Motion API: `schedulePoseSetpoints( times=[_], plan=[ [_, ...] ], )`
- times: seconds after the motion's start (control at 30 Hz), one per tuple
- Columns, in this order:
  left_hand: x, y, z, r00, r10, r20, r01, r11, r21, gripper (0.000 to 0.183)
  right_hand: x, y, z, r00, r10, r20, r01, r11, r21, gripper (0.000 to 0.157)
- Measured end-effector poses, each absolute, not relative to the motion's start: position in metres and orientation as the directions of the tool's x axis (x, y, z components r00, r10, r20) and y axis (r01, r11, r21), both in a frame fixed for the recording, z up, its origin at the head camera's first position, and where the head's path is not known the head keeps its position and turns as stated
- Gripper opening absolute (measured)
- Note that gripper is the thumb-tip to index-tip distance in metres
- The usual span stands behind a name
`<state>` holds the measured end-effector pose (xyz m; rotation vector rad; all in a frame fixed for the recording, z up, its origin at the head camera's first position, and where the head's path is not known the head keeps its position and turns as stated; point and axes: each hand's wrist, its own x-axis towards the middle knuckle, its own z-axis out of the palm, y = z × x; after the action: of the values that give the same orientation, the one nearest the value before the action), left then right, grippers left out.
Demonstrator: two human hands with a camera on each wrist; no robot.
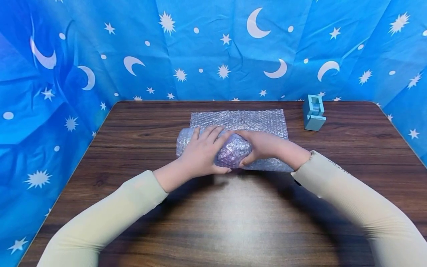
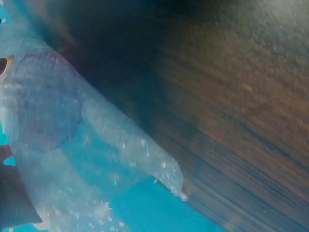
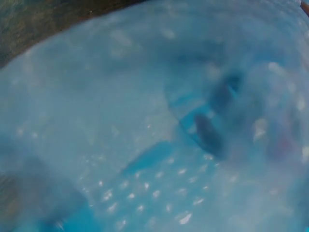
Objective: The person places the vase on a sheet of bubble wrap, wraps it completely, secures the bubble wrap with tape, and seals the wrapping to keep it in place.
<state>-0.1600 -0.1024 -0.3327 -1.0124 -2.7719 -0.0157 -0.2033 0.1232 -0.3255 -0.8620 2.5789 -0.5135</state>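
A bundle of clear bubble wrap (image 1: 235, 152) around a purplish object is held between both hands above the middle of the table. My left hand (image 1: 203, 154) lies across its top with spread fingers, the thumb on the near side. At the right end, my right hand (image 1: 263, 145) grips it between thumb and fingers. Loose wrap (image 1: 182, 142) sticks out to the left of the bundle. A flat stretch of bubble wrap (image 1: 263, 124) spreads behind and to the right. Through the layers in the left wrist view, the wrapped object (image 2: 46, 101) looks rounded; its kind is hidden.
A light-blue tape dispenser (image 1: 314, 113) stands at the back right of the dark wooden table (image 1: 143, 126). Blue cloth (image 1: 213, 52) with white moons and stars hangs behind the table and along its sides.
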Motion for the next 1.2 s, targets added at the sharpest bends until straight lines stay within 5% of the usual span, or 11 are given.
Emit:
schedulePoseSetpoints(
  times=[0.53, 1.2],
  plan=[
    [-0.163, -0.086, -0.346, -0.713, 0.670, 0.206, 0.633, 0.742, -0.221, 0.117, -0.207, 0.119, -0.322, -0.727, -0.619, -0.296, -0.468, 0.763, -0.447, 0.098],
    [-0.176, -0.083, -0.350, -0.694, 0.677, 0.245, 0.648, 0.736, -0.197, 0.109, -0.223, 0.118, -0.316, -0.666, -0.633, -0.395, -0.457, 0.764, -0.455, 0.101]
  ],
)
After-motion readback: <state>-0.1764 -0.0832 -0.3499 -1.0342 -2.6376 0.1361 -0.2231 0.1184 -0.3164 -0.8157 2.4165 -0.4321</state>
